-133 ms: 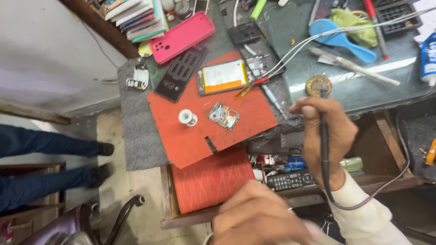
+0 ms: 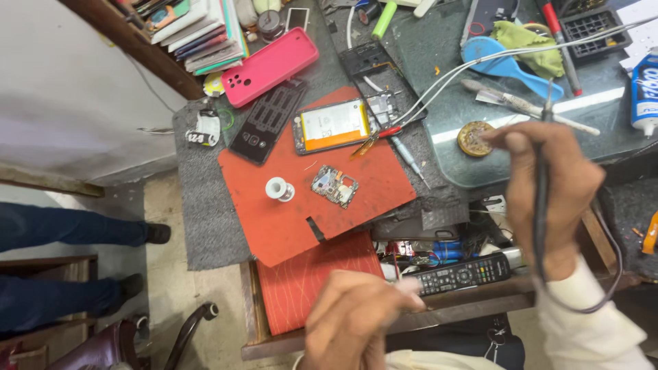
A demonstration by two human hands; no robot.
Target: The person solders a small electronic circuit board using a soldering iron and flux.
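Observation:
My right hand [image 2: 548,185] grips a thin black soldering iron [image 2: 543,205] with its cable looping down past my wrist; the tip points up, near a round brass tip-cleaner tin [image 2: 474,139]. My left hand [image 2: 356,322] hovers low over an open drawer, fingers curled, and I cannot see anything in it. On an orange work mat [image 2: 288,212] lie a small circuit board [image 2: 334,186] and a white solder spool [image 2: 279,188]. An opened phone with an orange battery [image 2: 334,126] lies at the mat's far edge.
A pink phone case [image 2: 271,65], a dark phone back [image 2: 269,122], a black phone frame [image 2: 370,65], red-tipped probes [image 2: 384,133], a blue brush [image 2: 507,65], and a glue bottle [image 2: 644,92]. A remote [image 2: 456,275] lies in the drawer. Another person's legs [image 2: 62,260] stand left.
My right hand with the soldering iron has risen slightly, away from the brass tin. My left hand stays low.

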